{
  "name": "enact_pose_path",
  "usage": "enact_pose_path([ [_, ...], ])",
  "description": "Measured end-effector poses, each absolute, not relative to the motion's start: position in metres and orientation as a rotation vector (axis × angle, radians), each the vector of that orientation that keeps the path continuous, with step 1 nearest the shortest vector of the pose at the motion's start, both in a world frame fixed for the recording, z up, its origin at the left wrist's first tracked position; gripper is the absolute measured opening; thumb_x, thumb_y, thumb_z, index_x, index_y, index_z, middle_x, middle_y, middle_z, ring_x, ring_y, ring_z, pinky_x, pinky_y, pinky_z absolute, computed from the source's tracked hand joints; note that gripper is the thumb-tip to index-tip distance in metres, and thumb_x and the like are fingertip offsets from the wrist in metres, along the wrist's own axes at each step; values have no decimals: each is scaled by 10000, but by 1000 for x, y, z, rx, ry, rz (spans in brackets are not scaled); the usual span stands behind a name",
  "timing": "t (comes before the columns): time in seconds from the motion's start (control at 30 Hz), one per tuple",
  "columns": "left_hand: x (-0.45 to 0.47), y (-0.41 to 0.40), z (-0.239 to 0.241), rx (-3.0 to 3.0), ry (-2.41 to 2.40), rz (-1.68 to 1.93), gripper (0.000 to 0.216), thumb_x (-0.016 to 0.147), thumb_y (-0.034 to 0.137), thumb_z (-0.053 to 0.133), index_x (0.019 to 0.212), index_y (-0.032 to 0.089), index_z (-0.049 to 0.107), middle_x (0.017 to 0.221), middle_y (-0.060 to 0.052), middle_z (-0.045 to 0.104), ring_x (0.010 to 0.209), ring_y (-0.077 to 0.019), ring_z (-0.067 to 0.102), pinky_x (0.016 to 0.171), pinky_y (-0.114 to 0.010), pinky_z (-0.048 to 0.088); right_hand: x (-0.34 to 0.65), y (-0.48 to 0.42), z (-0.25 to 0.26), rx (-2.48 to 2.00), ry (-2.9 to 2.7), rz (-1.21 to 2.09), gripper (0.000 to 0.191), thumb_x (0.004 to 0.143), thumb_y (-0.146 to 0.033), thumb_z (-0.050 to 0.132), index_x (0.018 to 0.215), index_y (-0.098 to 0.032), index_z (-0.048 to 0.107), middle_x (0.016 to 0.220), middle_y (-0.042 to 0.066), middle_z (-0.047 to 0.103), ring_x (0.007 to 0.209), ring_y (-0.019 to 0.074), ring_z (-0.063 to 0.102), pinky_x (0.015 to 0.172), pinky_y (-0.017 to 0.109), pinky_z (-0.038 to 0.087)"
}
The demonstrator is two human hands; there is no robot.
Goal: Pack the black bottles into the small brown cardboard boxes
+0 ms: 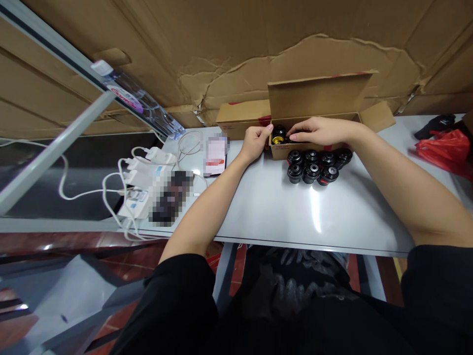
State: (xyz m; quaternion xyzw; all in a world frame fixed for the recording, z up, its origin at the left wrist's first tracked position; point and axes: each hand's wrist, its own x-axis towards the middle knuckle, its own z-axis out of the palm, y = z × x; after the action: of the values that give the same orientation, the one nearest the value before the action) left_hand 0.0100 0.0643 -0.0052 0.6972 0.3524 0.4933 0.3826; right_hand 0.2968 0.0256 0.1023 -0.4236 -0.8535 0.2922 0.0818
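Note:
A long, narrow cardboard box (280, 152) stands on the table with its lid flap raised. At its left end, my left hand (256, 143) grips the box wall, thumb at the top edge and fingers partly hidden. Inside that end are black cylindrical parts (279, 130), one with a yellow ring. My right hand (309, 132) reaches over the front wall into the box, fingertips closed at a black part that is mostly hidden. Just in front of the box, several black cylindrical parts (311, 171) with round caps stand in two rows, some with red marks.
On the left are a phone (215, 157), a blurred dark object (171, 198), power strips (142, 185) with white cables, and a leaning water bottle (140, 101). A red plastic bag (445, 150) lies at the right. Cardboard (236, 44) lines the back.

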Motion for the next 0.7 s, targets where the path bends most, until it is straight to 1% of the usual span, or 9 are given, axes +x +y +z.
enact_pose_path([
  [0.1,10,66,-7,1789,880,1259,1079,970,1200,698,493,255,487,436,15,476,446,-105,419,512,-326,281,295,23,103,-1289,-2578,951,660,1148,-877,640,1399,-341,930,1474,54,966,1383,418,898,1256,559,672],
  [0.2,9,67,-8,1795,879,1250,1066,1005,1163,711,500,254,478,442,19,477,448,-101,422,513,-312,284,294,20,105,-1307,-2576,963,716,1188,-904,545,1382,-326,921,1487,64,958,1389,419,889,1231,544,666],
  [0.3,9,67,-9,1805,870,1257,1055,1030,1136,715,504,252,480,453,14,496,447,-98,431,512,-310,288,293,18,108,-1336,-2584,825,737,1211,-878,535,1425,-296,934,1489,104,952,1369,429,881,1200,535,646],
  [0.4,8,67,-9,1810,860,1255,1060,1017,1154,704,503,251,497,452,10,504,439,-101,431,510,-313,289,293,14,115,-1385,-2612,614,715,1218,-832,575,1430,-257,944,1316,146,955,1239,434,876,1118,549,638],
  [0.47,7,68,-10,1813,863,1239,1057,1016,1152,710,504,252,503,439,17,485,431,-102,416,509,-315,277,293,7,123,-1375,-2612,513,673,1229,-801,580,1413,-265,944,1230,149,932,1163,428,857,1056,559,642],
  [0.53,6,69,-10,1819,864,1233,1050,1024,1139,722,509,250,505,433,25,464,432,-100,394,513,-315,256,292,-5,134,-1303,-2594,408,580,1235,-745,609,1459,-314,927,1305,146,913,1193,428,830,1044,576,649],
  [0.6,5,70,-10,1826,853,1244,1052,1024,1132,734,512,246,491,442,32,446,448,-91,360,525,-317,234,288,-20,146,-1175,-2635,291,455,1231,-630,676,1531,-369,897,1445,136,889,1301,432,789,1091,594,649],
  [0.63,5,70,-10,1829,846,1252,1057,1020,1133,737,513,243,476,449,35,436,461,-86,338,533,-320,221,285,-29,151,-1089,-2719,254,402,1213,-558,728,1527,-368,892,1468,137,879,1336,434,768,1113,595,642],
  [0.7,6,70,-10,1831,839,1272,1071,1008,1142,740,511,241,442,463,40,411,482,-79,299,544,-329,200,276,-46,159,-924,-2941,192,321,1147,-419,846,1448,-321,896,1450,140,871,1324,431,750,1116,579,625],
])
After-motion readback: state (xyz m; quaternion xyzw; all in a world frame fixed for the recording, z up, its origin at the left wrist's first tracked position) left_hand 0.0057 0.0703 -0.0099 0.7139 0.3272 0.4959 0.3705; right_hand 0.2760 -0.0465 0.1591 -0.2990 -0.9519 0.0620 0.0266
